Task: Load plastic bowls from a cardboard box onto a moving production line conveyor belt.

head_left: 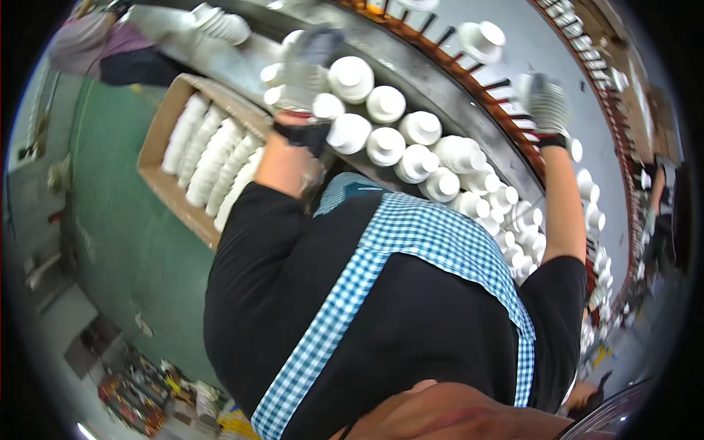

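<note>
My left hand point(308, 73), in a whitish knit glove with a dark grey fingertip area, is over the left end of a row of white stepped, cup-shaped pieces point(386, 146) on a metal ledge. Motion smears its fingers, and I cannot make out whether it holds a piece. Stretched forward, my right hand point(546, 106), also gloved, is at a moving-line rail point(488, 88) with dark prongs. Its fingers are blurred against pale shapes, so a grip cannot be made out. Just left of it, a larger white cup-shaped piece point(482, 42) sits by the prongs.
Beside my left arm stands an open cardboard box point(176, 192) packed with rows of stacked white pieces. More stacked pieces point(221, 26) lie on the metal surface at the far left, near another person point(110, 48). Further pieces crowd the ledge toward my right arm.
</note>
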Tool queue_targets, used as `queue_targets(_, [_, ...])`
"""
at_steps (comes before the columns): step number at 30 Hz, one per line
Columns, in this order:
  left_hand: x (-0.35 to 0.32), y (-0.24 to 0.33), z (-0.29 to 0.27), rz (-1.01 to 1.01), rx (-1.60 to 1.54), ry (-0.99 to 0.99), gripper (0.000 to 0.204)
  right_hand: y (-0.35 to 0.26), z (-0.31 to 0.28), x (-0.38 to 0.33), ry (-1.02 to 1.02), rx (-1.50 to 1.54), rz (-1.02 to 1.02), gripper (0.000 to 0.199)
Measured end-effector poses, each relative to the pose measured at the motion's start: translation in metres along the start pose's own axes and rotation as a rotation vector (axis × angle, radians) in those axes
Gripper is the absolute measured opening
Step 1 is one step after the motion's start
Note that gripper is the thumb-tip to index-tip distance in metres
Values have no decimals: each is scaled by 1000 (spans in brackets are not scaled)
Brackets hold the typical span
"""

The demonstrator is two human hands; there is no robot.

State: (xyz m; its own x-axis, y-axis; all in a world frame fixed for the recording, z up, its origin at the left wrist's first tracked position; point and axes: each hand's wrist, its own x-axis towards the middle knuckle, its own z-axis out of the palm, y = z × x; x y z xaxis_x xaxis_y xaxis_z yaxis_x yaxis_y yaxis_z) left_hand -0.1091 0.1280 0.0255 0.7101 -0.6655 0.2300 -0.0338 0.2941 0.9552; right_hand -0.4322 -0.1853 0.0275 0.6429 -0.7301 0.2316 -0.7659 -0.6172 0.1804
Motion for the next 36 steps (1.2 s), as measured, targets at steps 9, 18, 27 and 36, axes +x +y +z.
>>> queue_targets(9, [47,-48,-84,22,-21,302,17,-62,-1,37,-35,152,37,33])
queue_targets(18, [63,-156,-270,-594,858,184,41,-215,-69,60,-15,459,-304,39])
queue_targets(27, [117,-209,-265,-521,533,223,48,-429,37,136,-1012,927,-136,49])
queue_targets(36, [167,-240,-236,-1100,414,-111,72,-514,110,155,-1474,1294,810,89])
